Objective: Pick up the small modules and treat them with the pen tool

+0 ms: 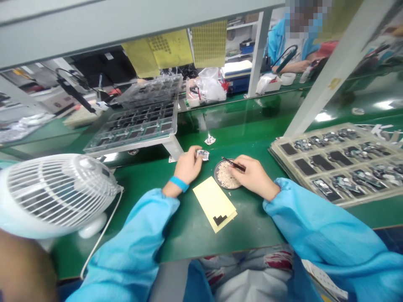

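My left hand (pixel 188 165), with a blue band at the wrist, pinches a small white-edged electronic part (pixel 203 155). A similar small part (pixel 210 140) lies on the green mat just beyond it. My right hand (pixel 252 174) grips dark tweezers (pixel 234 164), whose tips point left above a round dish (pixel 217 181). Many tiny beige pieces (pixel 226 176) fill that dish, and the hand covers part of its right side. Closer to me lies a yellow sheet (pixel 212 199) with black stickers (pixel 219 219) near its lower corner.
At left stands a white fan (pixel 63 193) with its cord. Trays of circuit parts (pixel 340 163) are stacked at right. A clear tray (pixel 138 126) rests on a raised stand behind my left hand. Across the bench, a person in a blue sleeve (pixel 277 40) works.
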`<state>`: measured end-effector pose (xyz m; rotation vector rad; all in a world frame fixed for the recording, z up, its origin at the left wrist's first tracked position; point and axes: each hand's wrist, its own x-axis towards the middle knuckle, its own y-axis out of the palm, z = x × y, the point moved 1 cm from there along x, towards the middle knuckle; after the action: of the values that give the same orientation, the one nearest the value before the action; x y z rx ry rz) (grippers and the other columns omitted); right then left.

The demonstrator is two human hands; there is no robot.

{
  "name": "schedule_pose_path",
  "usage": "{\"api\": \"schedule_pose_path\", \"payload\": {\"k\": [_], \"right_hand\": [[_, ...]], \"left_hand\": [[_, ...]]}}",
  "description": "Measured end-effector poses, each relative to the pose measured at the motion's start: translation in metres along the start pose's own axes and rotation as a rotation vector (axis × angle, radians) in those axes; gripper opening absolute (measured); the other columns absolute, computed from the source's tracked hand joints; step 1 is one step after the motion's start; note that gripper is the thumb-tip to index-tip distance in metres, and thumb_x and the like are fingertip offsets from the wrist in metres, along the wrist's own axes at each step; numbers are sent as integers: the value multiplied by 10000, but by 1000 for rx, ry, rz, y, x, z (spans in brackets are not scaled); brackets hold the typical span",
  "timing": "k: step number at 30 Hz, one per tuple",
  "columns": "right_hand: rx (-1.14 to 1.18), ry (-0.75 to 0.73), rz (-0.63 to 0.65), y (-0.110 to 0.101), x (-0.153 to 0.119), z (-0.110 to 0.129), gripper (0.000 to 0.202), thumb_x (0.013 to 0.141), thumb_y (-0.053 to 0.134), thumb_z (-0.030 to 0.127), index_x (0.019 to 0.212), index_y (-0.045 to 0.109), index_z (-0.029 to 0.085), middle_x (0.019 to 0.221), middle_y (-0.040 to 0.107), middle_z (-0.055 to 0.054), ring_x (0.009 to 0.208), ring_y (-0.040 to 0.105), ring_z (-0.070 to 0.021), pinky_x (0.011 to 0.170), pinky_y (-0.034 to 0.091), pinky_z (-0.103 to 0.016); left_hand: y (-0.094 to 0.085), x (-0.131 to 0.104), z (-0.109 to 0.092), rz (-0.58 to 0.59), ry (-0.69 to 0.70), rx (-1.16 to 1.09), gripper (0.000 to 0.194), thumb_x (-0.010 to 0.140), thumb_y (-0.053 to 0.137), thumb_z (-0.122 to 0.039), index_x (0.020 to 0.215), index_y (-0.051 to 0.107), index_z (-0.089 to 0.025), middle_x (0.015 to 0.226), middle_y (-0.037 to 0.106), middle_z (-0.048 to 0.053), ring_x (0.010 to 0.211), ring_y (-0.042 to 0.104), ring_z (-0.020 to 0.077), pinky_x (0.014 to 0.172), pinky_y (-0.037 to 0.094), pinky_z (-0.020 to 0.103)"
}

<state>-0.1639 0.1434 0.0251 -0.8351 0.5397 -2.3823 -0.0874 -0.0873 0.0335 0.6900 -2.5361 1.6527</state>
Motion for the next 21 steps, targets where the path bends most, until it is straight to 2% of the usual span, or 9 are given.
{"api": "schedule_pose_path", "payload": {"k": [2,5,7,9,11,13,16,19,21], "right_hand": [[2,8,-13,-4,2,-3,108,905,608,240,866,690,182,844,649,-34,799,605,-169,716,455,-293],[16,8,-49,-12,5,-2,167,928,588,279,825,671,177,820,641,-34,770,595,-164,698,449,-296],[18,-8,-87,-17,6,2,258,946,569,324,746,633,176,792,622,-35,730,574,-156,666,439,-297],[18,-29,-121,-22,5,7,348,961,548,373,680,606,176,773,612,-39,722,567,-156,670,443,-302],[42,-1,-127,-23,4,11,404,967,533,425,662,617,174,725,612,-33,703,570,-152,675,455,-299],[156,125,-82,-21,3,12,435,961,519,496,699,638,171,631,595,-12,617,561,-135,611,462,-281],[496,378,84,-13,1,12,407,880,613,565,835,631,161,616,623,6,520,563,-115,511,489,-255],[717,435,268,-6,-4,16,411,762,770,495,920,613,150,708,675,-11,558,612,-117,520,541,-255],[750,407,350,-1,-9,20,392,737,802,446,914,629,141,740,683,-18,606,637,-123,555,567,-261]], "left_hand": [[1,38,3,39,-67,194,341,976,431,-271,1281,559,-186,1045,710,116,947,658,270,836,463,363],[10,80,0,63,-105,252,329,945,487,-277,1209,595,-113,1124,665,217,1095,595,348,915,422,438],[19,94,-3,58,-104,248,392,898,581,-386,1160,616,-97,1226,605,256,1211,499,400,984,370,499],[27,100,-5,72,-112,179,489,787,710,-484,1100,639,-116,1304,557,250,1287,402,427,1050,293,550],[32,100,-5,90,-130,73,475,703,789,-476,1009,660,-136,1307,560,230,1314,360,431,1083,239,574],[33,98,-5,81,-142,-27,358,723,787,-411,927,667,-141,1295,573,218,1343,338,418,1100,226,565],[28,86,-8,61,-141,-185,313,779,750,-402,921,667,-136,1226,627,196,1301,437,360,1075,326,484],[18,55,-12,104,-153,-393,404,850,670,-472,1057,651,-125,1085,698,156,1019,655,243,874,497,357],[12,25,-13,191,-187,-616,425,873,647,-458,1144,628,-130,1058,712,137,868,697,176,726,524,276]]}}
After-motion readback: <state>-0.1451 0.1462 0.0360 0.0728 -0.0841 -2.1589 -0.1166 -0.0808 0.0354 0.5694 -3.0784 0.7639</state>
